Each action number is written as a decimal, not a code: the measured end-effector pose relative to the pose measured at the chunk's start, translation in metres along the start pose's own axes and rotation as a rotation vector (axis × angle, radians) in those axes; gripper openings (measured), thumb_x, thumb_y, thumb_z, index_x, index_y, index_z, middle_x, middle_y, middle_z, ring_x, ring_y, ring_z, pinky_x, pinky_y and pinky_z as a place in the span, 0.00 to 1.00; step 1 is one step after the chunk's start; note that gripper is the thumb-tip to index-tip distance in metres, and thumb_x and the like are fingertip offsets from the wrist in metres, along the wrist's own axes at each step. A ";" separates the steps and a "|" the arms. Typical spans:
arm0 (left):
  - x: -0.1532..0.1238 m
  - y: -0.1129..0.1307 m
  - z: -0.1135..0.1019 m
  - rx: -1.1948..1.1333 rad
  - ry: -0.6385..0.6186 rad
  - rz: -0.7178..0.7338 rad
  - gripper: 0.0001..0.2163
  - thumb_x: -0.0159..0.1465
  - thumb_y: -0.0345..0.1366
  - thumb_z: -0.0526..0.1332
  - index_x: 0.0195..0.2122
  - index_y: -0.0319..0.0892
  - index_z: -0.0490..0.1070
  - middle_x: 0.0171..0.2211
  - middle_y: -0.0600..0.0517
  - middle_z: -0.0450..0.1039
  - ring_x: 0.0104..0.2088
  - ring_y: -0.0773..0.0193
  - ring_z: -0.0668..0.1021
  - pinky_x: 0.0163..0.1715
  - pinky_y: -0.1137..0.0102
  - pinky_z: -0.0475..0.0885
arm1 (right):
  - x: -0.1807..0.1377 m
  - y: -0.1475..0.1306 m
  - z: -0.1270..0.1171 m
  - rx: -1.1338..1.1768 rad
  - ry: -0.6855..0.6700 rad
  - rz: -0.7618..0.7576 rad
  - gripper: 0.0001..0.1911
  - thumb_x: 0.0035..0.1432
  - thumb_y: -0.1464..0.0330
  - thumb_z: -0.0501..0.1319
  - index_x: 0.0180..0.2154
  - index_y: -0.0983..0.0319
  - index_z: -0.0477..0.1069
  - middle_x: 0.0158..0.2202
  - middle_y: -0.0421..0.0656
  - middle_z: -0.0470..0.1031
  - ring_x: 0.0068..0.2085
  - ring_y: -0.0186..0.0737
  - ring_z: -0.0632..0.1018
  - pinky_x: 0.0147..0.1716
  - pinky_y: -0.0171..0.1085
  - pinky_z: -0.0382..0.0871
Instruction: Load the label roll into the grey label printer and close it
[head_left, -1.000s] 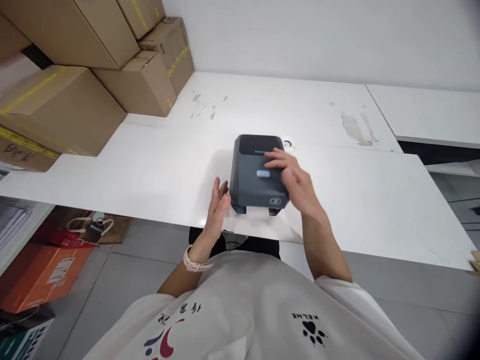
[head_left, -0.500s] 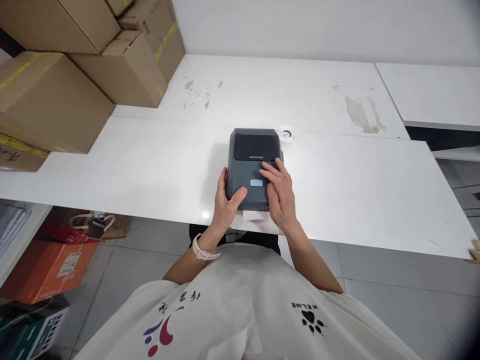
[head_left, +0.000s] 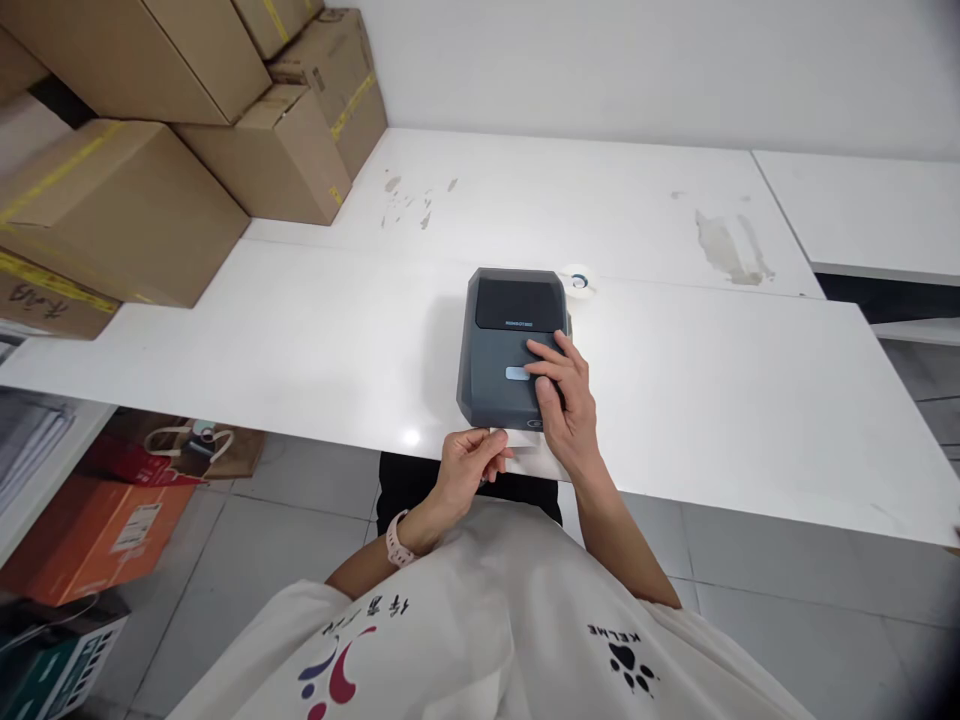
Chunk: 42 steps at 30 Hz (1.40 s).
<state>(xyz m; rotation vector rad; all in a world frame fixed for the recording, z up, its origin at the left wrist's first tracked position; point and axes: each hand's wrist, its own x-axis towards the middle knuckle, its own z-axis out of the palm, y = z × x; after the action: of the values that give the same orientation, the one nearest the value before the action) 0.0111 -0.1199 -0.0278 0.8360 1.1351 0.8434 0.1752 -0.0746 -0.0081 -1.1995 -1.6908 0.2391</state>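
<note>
A dark grey label printer (head_left: 501,335) sits near the front edge of a white table (head_left: 300,340). My right hand (head_left: 566,405) lies on the printer's top, fingers stretched flat beside its light button. A white paper strip (head_left: 520,440) sticks out of the printer's front slot. My left hand (head_left: 469,468), with a pink watch on the wrist, is below the table edge and pinches the end of that strip between thumb and fingers.
Several cardboard boxes (head_left: 135,200) are stacked at the table's left and back left. A small white tape roll (head_left: 578,282) lies just behind the printer. A second white table (head_left: 862,215) stands at the right. An orange box (head_left: 90,530) and a bag rest on the floor at left.
My left hand has left the printer's side and come down to the front, where it now pinches the paper strip. My right hand stays on the printer's top.
</note>
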 end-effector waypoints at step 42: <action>0.123 0.060 -0.029 0.410 0.181 0.469 0.35 0.57 0.34 0.64 0.67 0.51 0.61 0.65 0.45 0.70 0.64 0.43 0.72 0.63 0.49 0.67 | 0.147 0.018 -0.005 -0.474 -0.496 -0.113 0.20 0.72 0.66 0.49 0.52 0.62 0.78 0.51 0.53 0.81 0.53 0.54 0.80 0.52 0.51 0.73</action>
<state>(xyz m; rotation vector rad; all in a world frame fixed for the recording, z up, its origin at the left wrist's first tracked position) 0.0005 0.0199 -0.0309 1.4250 1.3171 1.1047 0.1895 0.0492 0.0716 -1.4619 -2.3318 0.0657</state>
